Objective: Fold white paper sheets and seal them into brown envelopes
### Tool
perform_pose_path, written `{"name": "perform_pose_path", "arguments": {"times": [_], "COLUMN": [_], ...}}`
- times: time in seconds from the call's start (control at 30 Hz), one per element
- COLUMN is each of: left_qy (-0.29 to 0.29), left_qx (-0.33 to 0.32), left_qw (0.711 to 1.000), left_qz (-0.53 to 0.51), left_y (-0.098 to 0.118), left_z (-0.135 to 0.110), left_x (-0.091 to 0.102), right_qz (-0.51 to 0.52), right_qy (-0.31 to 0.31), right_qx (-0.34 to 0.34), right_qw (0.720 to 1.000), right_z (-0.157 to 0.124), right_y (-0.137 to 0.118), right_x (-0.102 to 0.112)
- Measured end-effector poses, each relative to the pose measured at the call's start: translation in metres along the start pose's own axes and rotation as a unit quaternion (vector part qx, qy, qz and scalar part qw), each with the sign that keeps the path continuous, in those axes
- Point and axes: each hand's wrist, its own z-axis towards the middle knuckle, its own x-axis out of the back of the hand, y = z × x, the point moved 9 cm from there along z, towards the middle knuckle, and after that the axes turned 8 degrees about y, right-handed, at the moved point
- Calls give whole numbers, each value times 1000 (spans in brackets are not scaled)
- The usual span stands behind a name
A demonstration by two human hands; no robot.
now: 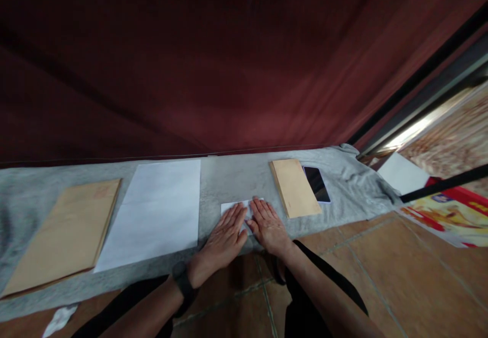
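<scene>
Both palms lie flat on a small piece of white paper (230,206), which seems folded; most of it is hidden under them. My left hand (225,233) covers its left part, fingers stretched out and pointing away from me. On the right part rests my right hand (268,226), also flat, its thumb close to the left thumb. A stack of large white paper sheets (156,211) lies left of my left hand. To the right of my right hand is a stack of small brown envelopes (296,188).
A grey cloth (232,173) covers the low surface. Large brown envelopes (68,226) are at the far left. A phone (317,183) lies beside the small envelopes. Behind hangs a dark red curtain (229,73). A colourful box (450,213) stands on the tiled floor (404,267) at right.
</scene>
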Motion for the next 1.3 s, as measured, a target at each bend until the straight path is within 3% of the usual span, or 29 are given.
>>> {"name": "perform_pose_path", "arguments": {"times": [0.17,0.43,0.57,0.67,0.77,0.9,1.0,1.1,1.2,1.3], "left_qy": [69,86,58,27,20,29,41,38,33,29], "left_qx": [43,53,6,-21,-11,1,10,7,0,7], "left_qw": [994,991,995,996,997,997,997,996,996,996], "left_qz": [67,88,87,82,77,66,70,76,80,78], "left_y": [-9,-21,-5,6,7,8,13,23,29,31], "left_z": [-7,-12,-7,-4,-1,0,1,2,3,4], "left_x": [-1,12,14,10,8,8,11,9,5,2], "right_qz": [-35,-30,-17,-20,-1,105,224,252,213,108], "right_qy": [1,26,33,6,-36,-33,-30,-24,-15,-35], "right_qx": [-31,-80,-150,-213,-265,-316,-319,-317,-307,-281], "right_qw": [999,996,988,977,964,942,921,914,928,953], "right_z": [-5,-7,5,12,13,11,15,16,14,8], "right_y": [14,29,37,46,53,63,67,70,68,61], "right_x": [2,12,23,28,24,17,11,13,21,26]}}
